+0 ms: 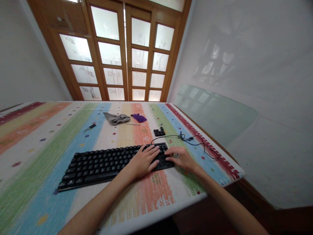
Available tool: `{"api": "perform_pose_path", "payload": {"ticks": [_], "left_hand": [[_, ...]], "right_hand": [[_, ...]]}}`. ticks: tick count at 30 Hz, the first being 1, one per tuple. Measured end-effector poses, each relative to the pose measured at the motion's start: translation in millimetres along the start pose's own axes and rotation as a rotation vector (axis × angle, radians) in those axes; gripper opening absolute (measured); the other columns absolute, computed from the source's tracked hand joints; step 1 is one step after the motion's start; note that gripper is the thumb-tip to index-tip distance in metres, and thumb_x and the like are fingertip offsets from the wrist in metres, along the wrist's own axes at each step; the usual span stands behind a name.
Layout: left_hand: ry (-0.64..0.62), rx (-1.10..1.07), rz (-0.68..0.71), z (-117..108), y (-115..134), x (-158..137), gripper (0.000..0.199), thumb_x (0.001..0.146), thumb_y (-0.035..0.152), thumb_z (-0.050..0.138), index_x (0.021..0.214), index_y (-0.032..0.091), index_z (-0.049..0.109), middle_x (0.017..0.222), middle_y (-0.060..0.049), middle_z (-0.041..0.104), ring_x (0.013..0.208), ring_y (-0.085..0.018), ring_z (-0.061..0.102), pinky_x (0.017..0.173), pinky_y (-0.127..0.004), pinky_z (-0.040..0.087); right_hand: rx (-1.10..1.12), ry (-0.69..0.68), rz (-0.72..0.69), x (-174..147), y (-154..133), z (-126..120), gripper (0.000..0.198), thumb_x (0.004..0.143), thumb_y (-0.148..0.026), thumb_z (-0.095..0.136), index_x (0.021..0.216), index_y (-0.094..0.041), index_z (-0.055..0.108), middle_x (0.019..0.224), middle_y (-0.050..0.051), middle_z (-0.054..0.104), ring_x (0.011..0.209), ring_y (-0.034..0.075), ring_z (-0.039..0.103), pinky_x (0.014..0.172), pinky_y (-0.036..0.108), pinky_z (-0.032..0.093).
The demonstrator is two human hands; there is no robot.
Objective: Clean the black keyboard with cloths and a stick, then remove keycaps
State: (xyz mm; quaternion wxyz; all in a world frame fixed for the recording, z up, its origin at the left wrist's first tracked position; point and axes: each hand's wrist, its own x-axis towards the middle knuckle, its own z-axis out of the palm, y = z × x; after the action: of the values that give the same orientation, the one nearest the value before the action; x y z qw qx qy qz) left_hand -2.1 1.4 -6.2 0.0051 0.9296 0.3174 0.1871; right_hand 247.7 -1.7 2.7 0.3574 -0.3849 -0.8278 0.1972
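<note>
A black keyboard (102, 165) lies at a slant on the striped tablecloth. My left hand (144, 160) rests flat across its right part, fingers stretched out and apart. At the right end, some key positions look bare, without keycaps. My right hand (182, 158) is at that same end, with thumb and fingers bent into a pinch; a small pale or shiny bit shows between them, too small to name. Beyond the keyboard sits a small cluster of loose black keycaps (159, 132). The keyboard's black cable (182, 136) trails off to the right in a loose tangle.
Farther back lie a crumpled grey cloth (117, 118), a purple cloth (139, 117) and a thin stick-like item (132, 124). A small dark tool with a thin end (92, 126) lies left of them. The table's right edge borders a wall (269, 130).
</note>
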Motion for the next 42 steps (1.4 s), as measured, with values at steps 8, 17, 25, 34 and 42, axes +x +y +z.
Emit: {"api": "perform_pose_path", "payload": {"ticks": [8, 17, 25, 34, 42], "left_hand": [[-0.010, -0.008, -0.012, -0.7, 0.7, 0.1, 0.049, 0.103, 0.045, 0.034, 0.143, 0.020, 0.049, 0.149, -0.006, 0.051, 0.141, -0.023, 0.041, 0.118, -0.045, 0.022], [-0.015, -0.013, -0.013, -0.4, 0.9, 0.2, 0.049, 0.102, 0.044, 0.035, 0.142, 0.020, 0.049, 0.149, -0.007, 0.050, 0.141, -0.024, 0.041, 0.117, -0.046, 0.023], [-0.020, -0.024, -0.018, -0.1, 1.2, 0.5, 0.049, 0.102, 0.044, 0.035, 0.143, 0.020, 0.049, 0.149, -0.006, 0.050, 0.141, -0.024, 0.041, 0.118, -0.046, 0.021], [0.030, -0.011, 0.003, 3.4, -0.3, -0.2, 0.050, 0.103, 0.045, 0.032, 0.143, 0.022, 0.049, 0.146, -0.007, 0.054, 0.140, -0.023, 0.042, 0.118, -0.044, 0.022], [0.010, -0.020, -0.014, 1.0, 1.0, 0.6, 0.048, 0.102, 0.044, 0.035, 0.142, 0.021, 0.050, 0.147, -0.007, 0.052, 0.140, -0.024, 0.042, 0.118, -0.044, 0.022]], "right_hand": [[-0.017, 0.046, -0.008, 0.4, -5.2, 6.9, 0.019, 0.087, -0.028, 0.066, 0.071, -0.022, 0.072, 0.086, 0.007, 0.072, 0.079, 0.019, 0.067, 0.074, 0.034, 0.054], [-0.048, 0.057, -0.014, 0.5, -2.1, 7.9, 0.020, 0.086, -0.024, 0.067, 0.067, -0.021, 0.069, 0.082, 0.005, 0.070, 0.075, 0.018, 0.065, 0.072, 0.031, 0.052], [-0.059, 0.080, 0.020, 0.5, -4.0, 10.3, 0.019, 0.084, -0.021, 0.066, 0.065, -0.021, 0.067, 0.083, 0.005, 0.069, 0.074, 0.017, 0.065, 0.072, 0.032, 0.052], [-0.029, 0.063, 0.015, 4.6, -7.3, 11.1, 0.021, 0.085, -0.020, 0.062, 0.065, -0.021, 0.059, 0.081, 0.004, 0.065, 0.076, 0.018, 0.062, 0.074, 0.033, 0.050], [0.024, 0.101, 0.038, 1.3, -6.0, 13.3, 0.015, 0.084, -0.020, 0.064, 0.070, -0.021, 0.059, 0.083, 0.004, 0.063, 0.078, 0.018, 0.061, 0.075, 0.033, 0.050]]}}
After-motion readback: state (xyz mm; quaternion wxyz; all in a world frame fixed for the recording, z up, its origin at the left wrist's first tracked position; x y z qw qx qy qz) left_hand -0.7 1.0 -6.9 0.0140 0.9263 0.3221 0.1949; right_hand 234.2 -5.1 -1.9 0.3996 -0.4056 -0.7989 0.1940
